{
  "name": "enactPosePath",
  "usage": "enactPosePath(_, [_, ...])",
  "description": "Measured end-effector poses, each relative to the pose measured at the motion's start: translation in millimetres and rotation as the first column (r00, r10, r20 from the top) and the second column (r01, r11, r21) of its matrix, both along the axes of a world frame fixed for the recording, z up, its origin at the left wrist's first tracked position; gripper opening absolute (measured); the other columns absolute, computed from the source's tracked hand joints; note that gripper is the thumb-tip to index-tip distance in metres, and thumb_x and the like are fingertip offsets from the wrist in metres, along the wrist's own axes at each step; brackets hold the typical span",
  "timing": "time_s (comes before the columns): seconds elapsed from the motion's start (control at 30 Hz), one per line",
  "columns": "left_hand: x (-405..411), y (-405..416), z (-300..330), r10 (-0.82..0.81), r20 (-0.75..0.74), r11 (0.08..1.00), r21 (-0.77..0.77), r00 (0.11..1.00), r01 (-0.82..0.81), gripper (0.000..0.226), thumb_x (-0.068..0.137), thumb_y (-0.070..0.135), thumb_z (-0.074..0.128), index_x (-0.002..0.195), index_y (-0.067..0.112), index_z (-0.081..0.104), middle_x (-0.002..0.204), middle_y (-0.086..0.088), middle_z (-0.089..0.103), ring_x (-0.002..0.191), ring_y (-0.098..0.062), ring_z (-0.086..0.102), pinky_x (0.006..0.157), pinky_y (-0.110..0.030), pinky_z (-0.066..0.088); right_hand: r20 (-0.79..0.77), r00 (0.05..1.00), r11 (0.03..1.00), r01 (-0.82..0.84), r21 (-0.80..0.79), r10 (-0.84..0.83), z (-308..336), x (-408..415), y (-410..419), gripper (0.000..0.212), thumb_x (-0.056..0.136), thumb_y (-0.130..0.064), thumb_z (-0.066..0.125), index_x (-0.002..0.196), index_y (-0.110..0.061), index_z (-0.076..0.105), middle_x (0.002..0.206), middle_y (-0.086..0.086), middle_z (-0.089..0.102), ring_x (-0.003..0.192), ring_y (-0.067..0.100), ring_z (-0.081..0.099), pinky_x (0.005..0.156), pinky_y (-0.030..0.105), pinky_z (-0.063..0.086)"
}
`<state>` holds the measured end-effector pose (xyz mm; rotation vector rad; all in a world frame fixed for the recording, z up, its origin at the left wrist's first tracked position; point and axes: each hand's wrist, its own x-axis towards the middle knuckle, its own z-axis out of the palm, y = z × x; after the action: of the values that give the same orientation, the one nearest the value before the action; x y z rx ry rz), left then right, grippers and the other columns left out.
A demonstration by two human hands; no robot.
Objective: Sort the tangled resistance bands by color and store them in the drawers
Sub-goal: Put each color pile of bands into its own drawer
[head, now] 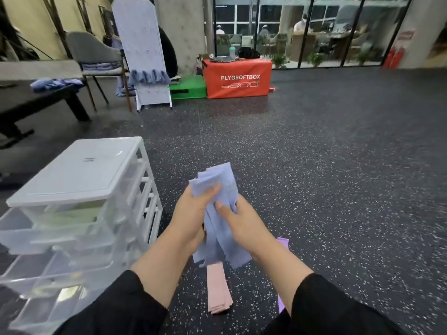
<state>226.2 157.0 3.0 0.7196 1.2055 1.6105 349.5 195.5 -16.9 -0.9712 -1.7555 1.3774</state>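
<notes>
**Blue bundle gathered**

Between both palms, the blue bands [217,206] are bunching: left hand [193,211] gripping, right hand [239,221] pinching. Pink band [217,288] is lying below; drawer unit [79,204] is waiting leftward, probably next.

Matt bands, glossy plastic drawers, speckled rubber-like floor.

We see blue bands [219,189] that look like thin, matt stretch fabric, softly creased; the pink band [217,291] and purple band [283,243] on the floor share that dull finish. The drawer unit [79,180] looks like smooth plastic: a white frame, a glossy lid catching light, translucent drawer fronts. The floor [338,165] is dark, matt and grainy with pale flecks. Our sleeves [116,308] are plain black cloth.
</notes>
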Motion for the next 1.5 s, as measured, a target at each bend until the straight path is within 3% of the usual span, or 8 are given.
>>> enactPosePath(0.3, [-9.3, -51.7, 25.5, 0.027, 0.114, 1.000, -0.013, 0.993, -0.026, 0.017, 0.096, 0.018, 0.066, 0.105, 0.007, 0.076, 0.097, -0.019, 0.077, 0.080, -0.027, 0.076, 0.075, -0.037, 0.061, 0.334, 0.937, 0.975, -0.159, 0.154, 0.099, 38.7, -2.8, -40.4, 0.026, 0.101, -0.043, 0.050, 0.114, -0.022, 0.058, 0.109, -0.003, 0.067, 0.099, 0.018, 0.063, 0.089, 0.037, 0.051])
enactPosePath(0.47, [-7.9, -69.0, 36.5, -0.005, 0.161, 0.996, 0.093, 0.987, -0.010, 0.028, 0.089, 0.020, 0.071, 0.112, 0.002, 0.072, 0.108, -0.026, 0.073, 0.092, -0.035, 0.073, 0.092, -0.047, 0.055, 0.212, 0.975, 0.983, 0.026, 0.181, -0.064, 45.2, -6.3, -64.3, 0.029, 0.098, -0.051, 0.053, 0.113, -0.029, 0.044, 0.092, -0.009, 0.061, 0.076, 0.011, 0.056, 0.069, 0.036, 0.047])
enactPosePath(0.6, [-8.0, -79.5, 44.2, -0.003, 0.180, 0.990, 0.142, 0.984, -0.023, 0.040, 0.077, 0.024, 0.075, 0.112, 0.005, 0.071, 0.108, -0.022, 0.074, 0.089, -0.029, 0.075, 0.082, -0.038, 0.061, 0.213, 0.974, 0.971, 0.022, 0.237, -0.074, 45.1, -13.5, -76.1, 0.026, 0.101, -0.049, 0.048, 0.115, -0.028, 0.046, 0.097, -0.006, 0.064, 0.087, 0.014, 0.061, 0.085, 0.042, 0.052])
enactPosePath(0.77, [-17.5, -85.7, 44.1, -0.003, 0.222, 0.999, 0.048, 0.975, -0.008, 0.040, 0.095, 0.022, 0.068, 0.127, -0.001, 0.067, 0.120, -0.027, 0.071, 0.114, -0.041, 0.069, 0.103, -0.052, 0.054, 0.179, 0.977, 0.958, 0.064, 0.280, -0.118, 52.8, -14.7, -81.9, 0.061, 0.098, -0.046, 0.056, 0.151, -0.031, 0.030, 0.137, -0.014, 0.046, 0.123, 0.006, 0.049, 0.105, 0.032, 0.042])
enactPosePath(0.93, [-19.6, -94.7, 41.6, 0.004, 0.229, 1.000, 0.011, 0.973, -0.006, 0.025, 0.100, 0.018, 0.062, 0.119, 0.005, 0.072, 0.110, -0.019, 0.076, 0.092, -0.028, 0.077, 0.076, -0.035, 0.063, 0.246, 0.969, 0.955, -0.079, 0.287, 0.006, 54.0, -22.9, -88.9, 0.054, 0.103, -0.039, 0.044, 0.154, -0.034, 0.028, 0.151, -0.014, 0.043, 0.138, 0.004, 0.041, 0.114, 0.034, 0.035])
enactPosePath(1.03, [-19.7, -96.5, 38.5, 0.001, 0.309, 1.000, -0.025, 0.951, 0.007, 0.032, 0.101, 0.023, 0.060, 0.125, 0.004, 0.071, 0.121, -0.022, 0.073, 0.105, -0.031, 0.074, 0.088, -0.040, 0.060, 0.237, 0.971, 0.956, -0.085, 0.279, 0.018, 54.3, -27.7, -93.4, 0.057, 0.104, -0.038, 0.040, 0.158, -0.033, 0.022, 0.158, -0.014, 0.037, 0.145, 0.005, 0.034, 0.121, 0.037, 0.030])
enactPosePath(1.2, [-14.8, -100.7, 39.2, -0.075, 0.476, 0.997, 0.019, 0.876, 0.076, 0.040, 0.101, 0.022, 0.057, 0.135, 0.001, 0.064, 0.132, -0.022, 0.067, 0.124, -0.032, 0.065, 0.099, -0.040, 0.057, 0.212, 0.977, 0.966, -0.046, 0.254, -0.010, 56.8, -33.4, -92.5, 0.069, 0.099, -0.053, 0.035, 0.160, -0.029, 0.015, 0.164, -0.007, 0.028, 0.150, 0.009, 0.027, 0.124, 0.041, 0.025])
enactPosePath(1.5, [-14.3, -98.6, 38.4, -0.019, 0.369, 1.000, -0.012, 0.929, 0.025, 0.027, 0.102, 0.016, 0.060, 0.121, 0.001, 0.072, 0.112, -0.021, 0.075, 0.094, -0.028, 0.076, 0.080, -0.035, 0.063, 0.234, 0.972, 0.954, -0.069, 0.291, -0.001, 60.2, -30.2, -91.1, 0.061, 0.108, -0.035, 0.039, 0.161, -0.025, 0.010, 0.165, -0.005, 0.021, 0.150, 0.009, 0.021, 0.110, 0.015, 0.016])
